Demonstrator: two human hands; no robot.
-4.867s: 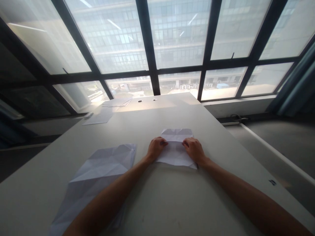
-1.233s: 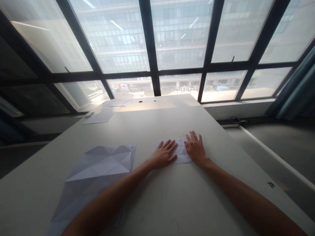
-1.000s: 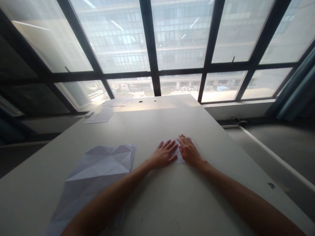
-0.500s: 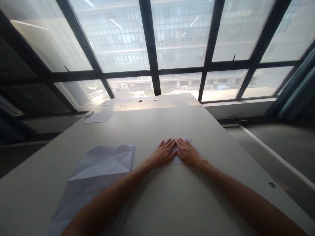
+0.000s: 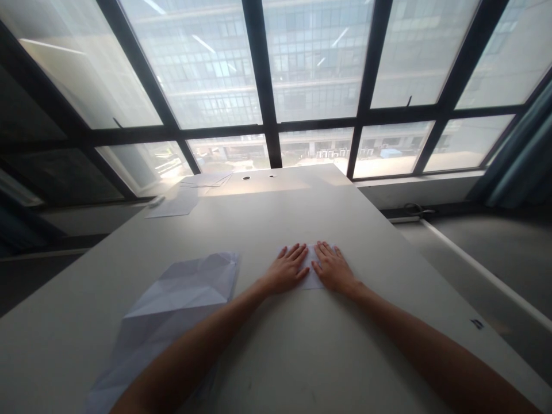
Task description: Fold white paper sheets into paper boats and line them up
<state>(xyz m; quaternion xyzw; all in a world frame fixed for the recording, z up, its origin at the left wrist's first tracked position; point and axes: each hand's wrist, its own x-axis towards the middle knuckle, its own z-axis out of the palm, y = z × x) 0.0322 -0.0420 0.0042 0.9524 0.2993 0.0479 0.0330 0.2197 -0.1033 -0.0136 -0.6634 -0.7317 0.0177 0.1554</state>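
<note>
A small folded white paper [image 5: 311,276] lies on the long white table [image 5: 302,356], mostly covered by my hands. My left hand [image 5: 286,270] lies flat on its left part with fingers stretched out. Flat on the right part rests my right hand [image 5: 332,269], fingers spread. The two hands lie side by side with a narrow strip of paper showing between them. Neither hand grips anything.
A large creased sheet of white paper [image 5: 181,299] lies to the left of my left forearm. More sheets [image 5: 181,202] and thin papers [image 5: 207,179] sit at the far left end of the table. Large windows [image 5: 267,80] stand beyond; the table's right edge drops to the floor.
The paper went from a larger pinched sheet to a small folded piece under flat hands. My right hand slid left along it to meet my left, then shifted slightly right.
</note>
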